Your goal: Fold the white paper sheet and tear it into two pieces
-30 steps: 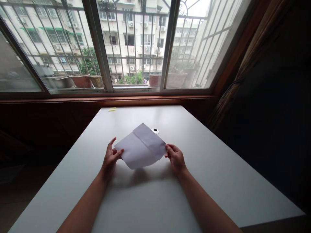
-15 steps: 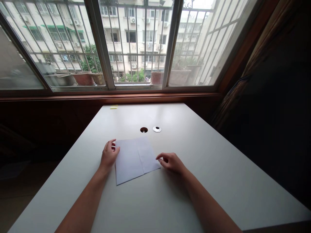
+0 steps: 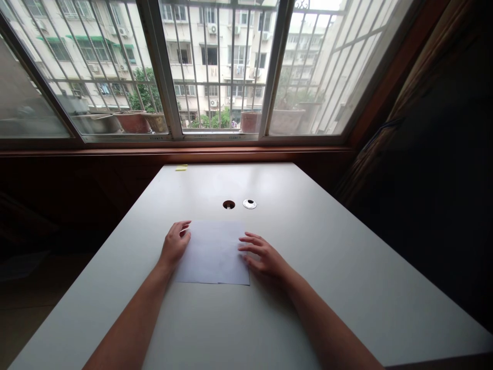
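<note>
A sheet of white paper (image 3: 215, 257) lies flat on the white table, its near edge almost level across the view. Faint fold lines show near its middle. At its left edge rests my left hand (image 3: 176, 241), fingers apart and fingertips over the paper's upper left corner. On the opposite side my right hand (image 3: 262, 253) has its fingers spread, the tips over the right edge of the paper. Neither hand grips the sheet.
Beyond the paper the white table (image 3: 346, 288) has a round cable hole (image 3: 228, 204), with a loose round grommet cover (image 3: 249, 204) beside it. Yellow tape (image 3: 181, 167) sticks near the far edge. A barred window (image 3: 219, 77) stands behind, and a curtain (image 3: 381, 133) hangs at the right.
The paper has turned so its near edge lies nearly level, and its raised right flap now looks flat. My right hand has opened from a pinch into spread fingers.
</note>
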{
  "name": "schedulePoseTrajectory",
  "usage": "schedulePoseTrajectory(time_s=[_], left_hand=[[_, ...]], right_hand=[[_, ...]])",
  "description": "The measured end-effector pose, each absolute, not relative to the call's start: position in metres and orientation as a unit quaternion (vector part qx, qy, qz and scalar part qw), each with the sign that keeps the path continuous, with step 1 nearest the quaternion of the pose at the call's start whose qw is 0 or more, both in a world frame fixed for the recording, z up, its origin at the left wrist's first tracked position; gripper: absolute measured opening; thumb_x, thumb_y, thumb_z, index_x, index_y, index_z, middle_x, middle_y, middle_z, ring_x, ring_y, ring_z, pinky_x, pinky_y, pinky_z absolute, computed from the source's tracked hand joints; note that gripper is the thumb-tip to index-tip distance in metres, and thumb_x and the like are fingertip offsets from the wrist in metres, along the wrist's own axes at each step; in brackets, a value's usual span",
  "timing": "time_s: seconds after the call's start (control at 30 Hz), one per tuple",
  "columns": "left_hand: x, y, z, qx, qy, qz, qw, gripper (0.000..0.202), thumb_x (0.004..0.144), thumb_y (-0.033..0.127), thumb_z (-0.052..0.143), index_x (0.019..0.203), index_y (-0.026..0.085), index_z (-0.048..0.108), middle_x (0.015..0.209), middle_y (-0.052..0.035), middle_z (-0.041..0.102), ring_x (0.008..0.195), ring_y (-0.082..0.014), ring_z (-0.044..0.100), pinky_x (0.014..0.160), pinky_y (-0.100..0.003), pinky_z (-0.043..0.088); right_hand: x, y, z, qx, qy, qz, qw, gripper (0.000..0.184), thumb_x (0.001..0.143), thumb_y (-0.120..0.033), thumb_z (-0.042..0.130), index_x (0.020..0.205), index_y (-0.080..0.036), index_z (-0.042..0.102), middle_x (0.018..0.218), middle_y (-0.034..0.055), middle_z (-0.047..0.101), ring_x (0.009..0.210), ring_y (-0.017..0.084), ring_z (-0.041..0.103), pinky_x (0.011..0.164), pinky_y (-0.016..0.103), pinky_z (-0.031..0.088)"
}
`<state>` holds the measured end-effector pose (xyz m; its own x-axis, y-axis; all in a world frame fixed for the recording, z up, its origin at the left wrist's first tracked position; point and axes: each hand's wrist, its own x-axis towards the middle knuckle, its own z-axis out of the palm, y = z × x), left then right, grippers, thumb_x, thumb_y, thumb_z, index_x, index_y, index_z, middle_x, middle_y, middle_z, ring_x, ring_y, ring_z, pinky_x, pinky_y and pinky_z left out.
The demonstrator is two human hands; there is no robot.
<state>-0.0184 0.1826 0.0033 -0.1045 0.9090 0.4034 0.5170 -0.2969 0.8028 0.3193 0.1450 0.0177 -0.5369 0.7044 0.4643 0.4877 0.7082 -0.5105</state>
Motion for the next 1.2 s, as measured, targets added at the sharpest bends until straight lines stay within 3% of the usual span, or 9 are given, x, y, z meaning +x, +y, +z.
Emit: schedulePoseTrajectory(time_s=[0.23,0.5,0.73,0.93,1.07,1.13,1.2], left_hand=[[-0.016,0.181,0.006,0.683,0.554,0.449,0.158,0.027,0.086,0.026,0.051,0.106,0.022,0.069,0.117,-0.0065,0.064,0.112,-0.0251,0.061,0.099,-0.044,0.052],[-0.013,0.177,0.009,0.744,0.537,0.386,0.095,0.022,0.089,0.023,0.053,0.103,0.023,0.070,0.117,-0.0054,0.065,0.112,-0.0240,0.060,0.106,-0.045,0.046],[-0.005,0.167,0.017,0.825,0.421,0.369,0.075,0.018,0.092,0.022,0.058,0.107,0.025,0.069,0.121,-0.0053,0.064,0.124,-0.0247,0.053,0.107,-0.046,0.045],[0.005,0.160,0.021,0.906,0.310,0.259,0.123,0.019,0.093,0.030,0.063,0.111,0.031,0.071,0.127,-0.0036,0.064,0.136,-0.0263,0.042,0.108,-0.045,0.044],[-0.001,0.166,0.011,0.906,0.333,0.223,0.135,0.025,0.098,0.025,0.053,0.111,0.036,0.072,0.128,-0.0009,0.065,0.140,-0.0272,0.038,0.116,-0.056,0.030],[-0.005,0.169,0.006,0.896,0.352,0.229,0.145,0.030,0.099,0.023,0.048,0.116,0.035,0.070,0.129,-0.0014,0.065,0.140,-0.0269,0.039,0.118,-0.060,0.024],[-0.008,0.171,0.002,0.875,0.382,0.255,0.153,0.032,0.099,0.024,0.047,0.124,0.032,0.065,0.130,-0.0037,0.063,0.138,-0.0264,0.042,0.118,-0.058,0.028]], right_hand=[[0.320,0.142,0.020,-0.385,-0.868,0.163,0.269,0.035,0.087,-0.025,0.067,0.122,-0.030,0.069,0.138,0.0058,0.059,0.135,0.031,0.047,0.110,0.052,0.044],[0.317,0.139,0.026,-0.440,-0.862,0.103,0.229,0.030,0.090,-0.034,0.064,0.119,-0.032,0.069,0.129,0.0043,0.062,0.120,0.026,0.054,0.106,0.046,0.044],[0.313,0.135,0.024,-0.517,-0.833,0.045,0.192,0.036,0.090,-0.050,0.062,0.122,-0.036,0.066,0.123,0.0066,0.058,0.119,0.030,0.043,0.107,0.051,0.037],[0.310,0.134,0.029,-0.539,-0.824,0.025,0.173,0.038,0.089,-0.050,0.061,0.123,-0.032,0.065,0.112,0.0090,0.058,0.111,0.030,0.044,0.104,0.051,0.037],[0.308,0.134,0.028,-0.492,-0.849,0.047,0.188,0.032,0.089,-0.047,0.064,0.117,-0.031,0.068,0.103,0.0078,0.060,0.111,0.028,0.047,0.101,0.048,0.041],[0.307,0.133,0.026,-0.446,-0.868,0.057,0.209,0.027,0.088,-0.044,0.065,0.111,-0.030,0.070,0.107,0.0080,0.061,0.116,0.029,0.047,0.102,0.047,0.043],[0.304,0.133,0.024,-0.393,-0.888,0.066,0.229,0.022,0.088,-0.040,0.066,0.106,-0.027,0.071,0.115,0.0083,0.061,0.125,0.030,0.044,0.104,0.046,0.043]])
